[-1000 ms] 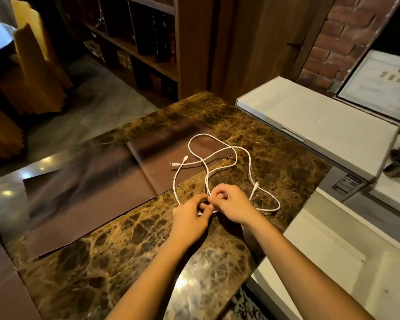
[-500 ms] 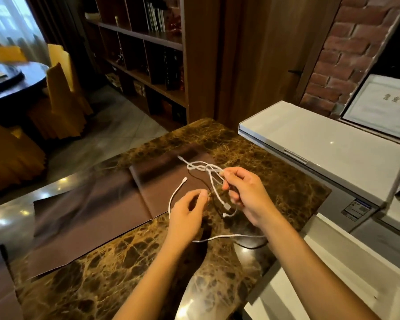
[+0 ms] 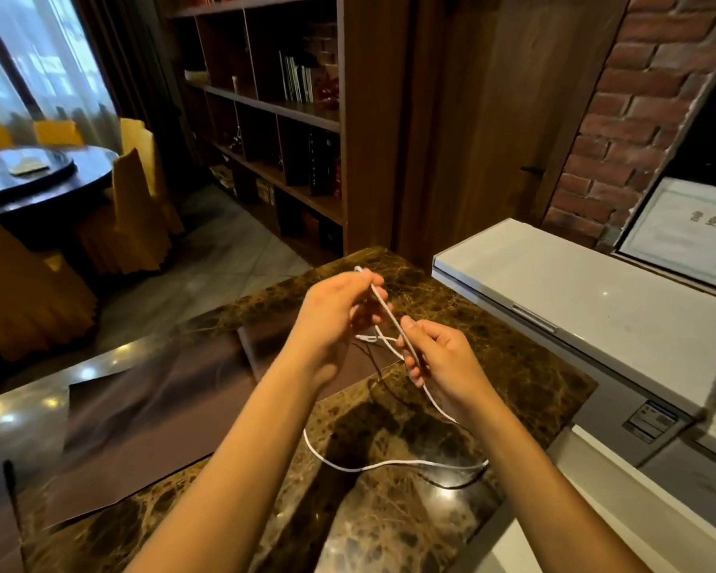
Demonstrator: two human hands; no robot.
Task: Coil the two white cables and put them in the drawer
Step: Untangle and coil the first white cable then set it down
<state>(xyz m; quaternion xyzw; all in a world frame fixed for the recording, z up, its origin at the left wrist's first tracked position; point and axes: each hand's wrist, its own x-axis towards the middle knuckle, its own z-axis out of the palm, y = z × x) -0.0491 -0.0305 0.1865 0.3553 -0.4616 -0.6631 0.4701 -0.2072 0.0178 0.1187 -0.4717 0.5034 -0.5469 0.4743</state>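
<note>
Both my hands hold a thin white cable (image 3: 389, 312) in the air above the brown marble counter (image 3: 389, 514). My left hand (image 3: 335, 312) pinches its upper end near the far counter edge. My right hand (image 3: 439, 357) grips the cable lower down, so a straight stretch runs between them. From the right hand the cable hangs down and loops across the counter (image 3: 389, 465) under my forearms. A short white cable piece with a plug (image 3: 368, 337) shows between the hands; I cannot tell whether it is a second cable. No drawer is visible.
A dark brown mat (image 3: 162, 407) lies on the counter's left part. A white chest appliance (image 3: 596, 299) stands against the counter on the right, below a brick wall. A bookshelf (image 3: 273, 117) and a round table with yellow chairs (image 3: 38, 179) stand beyond.
The cable has been lifted off the counter from a loose tangle. My left hand has risen and moved away, pulling a stretch taut from my right hand. The view has tilted upward.
</note>
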